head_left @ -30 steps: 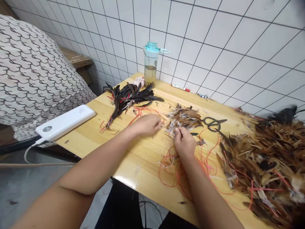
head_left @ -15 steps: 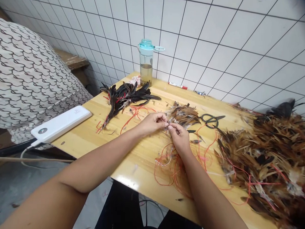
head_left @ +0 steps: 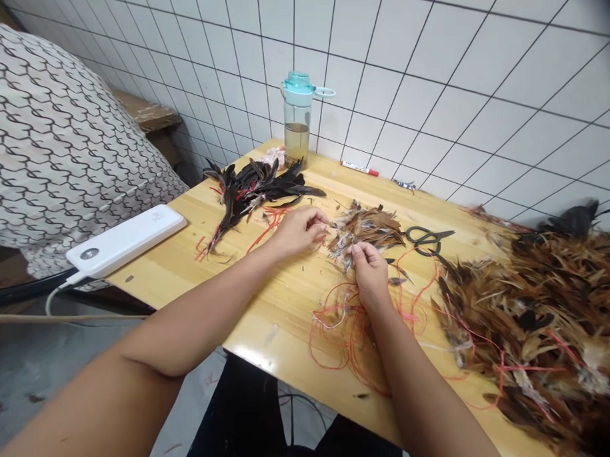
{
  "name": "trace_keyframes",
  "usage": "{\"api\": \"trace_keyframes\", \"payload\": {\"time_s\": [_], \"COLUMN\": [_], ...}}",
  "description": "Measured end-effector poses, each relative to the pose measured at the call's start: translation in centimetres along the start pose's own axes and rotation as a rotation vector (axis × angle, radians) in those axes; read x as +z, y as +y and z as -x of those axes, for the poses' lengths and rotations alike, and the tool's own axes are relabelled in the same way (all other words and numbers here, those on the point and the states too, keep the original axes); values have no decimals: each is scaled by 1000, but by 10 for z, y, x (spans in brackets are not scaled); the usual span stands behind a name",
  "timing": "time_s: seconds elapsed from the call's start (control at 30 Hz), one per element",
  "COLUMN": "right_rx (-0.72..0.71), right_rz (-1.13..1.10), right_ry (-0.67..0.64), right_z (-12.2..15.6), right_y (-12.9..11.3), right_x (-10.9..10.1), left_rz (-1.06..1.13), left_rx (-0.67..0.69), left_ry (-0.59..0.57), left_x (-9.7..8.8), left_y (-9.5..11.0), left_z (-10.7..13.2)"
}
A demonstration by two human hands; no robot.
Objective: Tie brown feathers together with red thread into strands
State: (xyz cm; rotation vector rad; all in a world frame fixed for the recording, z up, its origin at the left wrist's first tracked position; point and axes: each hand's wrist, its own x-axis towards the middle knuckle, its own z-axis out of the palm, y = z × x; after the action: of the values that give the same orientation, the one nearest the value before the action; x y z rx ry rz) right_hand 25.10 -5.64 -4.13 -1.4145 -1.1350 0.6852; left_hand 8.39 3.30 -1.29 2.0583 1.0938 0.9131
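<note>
My left hand (head_left: 299, 229) rests on the wooden table (head_left: 262, 300) with fingers curled in a pinch at the left edge of a small pile of brown feathers (head_left: 367, 231); red thread shows at its fingertips. My right hand (head_left: 369, 271) is closed in a pinch at the near edge of the same pile, holding feather bits too small to name. Loose red thread (head_left: 351, 330) lies tangled under my right wrist.
A bunch of black feathers (head_left: 253, 190) lies far left. A large heap of brown feathers (head_left: 536, 323) fills the right side. Black scissors (head_left: 427, 238), a teal-lidded bottle (head_left: 297, 118), a red marker (head_left: 360, 168) and a white power bank (head_left: 127, 241) are on the table. A patterned cushion (head_left: 52, 146) is left.
My hands came together at the small feather pile half a second ago, then drew slightly apart; the left hand now sits a little further left.
</note>
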Motion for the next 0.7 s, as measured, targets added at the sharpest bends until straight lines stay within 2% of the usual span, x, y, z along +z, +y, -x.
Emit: {"api": "trace_keyframes", "payload": {"time_s": [0.07, 0.13, 0.23, 0.3, 0.5, 0.6, 0.7], "right_rx": [4, 2, 3, 2, -11, -14, -23], "right_rz": [-10, -16, 11, 45, 86, 101, 125], "right_ry": [24, 39, 48, 57, 133, 130, 121], "right_z": [0, 1, 2, 2, 1, 1, 1], "right_y": [0, 0, -1, -2, -2, -2, -3], "right_x": [0, 0, 1, 1, -3, -3, -2], "left_rz": [-168, -262, -318, -335, -277, -338, -394], "left_rx": [42, 74, 85, 81, 126, 123, 143], "left_ry": [-5, -77, -224, -272, -178, -152, -142], "left_x": [-9, -15, -19, -18, 4, 18, 25], "left_y": [-4, -6, -4, -1, 5, 3, -1], "left_z": [-3, -3, 0, 3, 7, 5, 1]}}
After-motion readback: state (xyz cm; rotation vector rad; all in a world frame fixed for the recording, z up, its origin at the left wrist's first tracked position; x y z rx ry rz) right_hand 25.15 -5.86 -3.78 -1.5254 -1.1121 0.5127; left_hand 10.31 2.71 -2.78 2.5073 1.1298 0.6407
